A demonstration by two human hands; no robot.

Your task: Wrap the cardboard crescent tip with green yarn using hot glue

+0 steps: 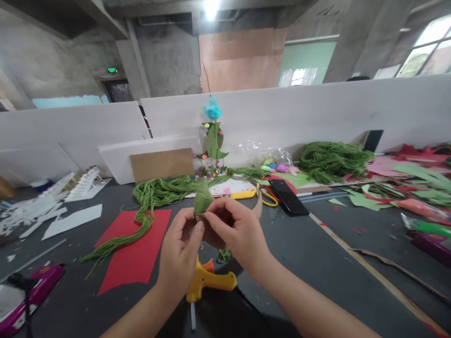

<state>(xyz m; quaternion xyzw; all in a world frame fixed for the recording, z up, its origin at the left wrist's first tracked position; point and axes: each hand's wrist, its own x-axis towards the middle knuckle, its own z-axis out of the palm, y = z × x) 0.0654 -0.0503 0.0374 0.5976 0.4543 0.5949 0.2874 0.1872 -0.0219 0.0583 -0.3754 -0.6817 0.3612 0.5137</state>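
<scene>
Both hands are at a pointed brown cardboard piece whose upper end is wrapped in green yarn [203, 197]. My left hand [181, 249] is closed around its left side, the thumb pressed near the lower edge of the wrapping. My right hand [239, 230] pinches at that same edge from the right; its fingertips hide whether they grip the yarn strand or the cardboard. Below the hands lies a yellow glue gun [207, 280] with a glue stick poking out. A small tangle of green yarn [224, 256] shows just behind it.
Green yarn hanks [165, 190] trail over red paper [136, 253] at left. Behind the hands are a yellow utility knife [243, 194], scissors [269, 199] and a black phone [289, 197]. A decorated yarn tree [213, 141] stands at the back. Paper scraps [373, 199] lie right.
</scene>
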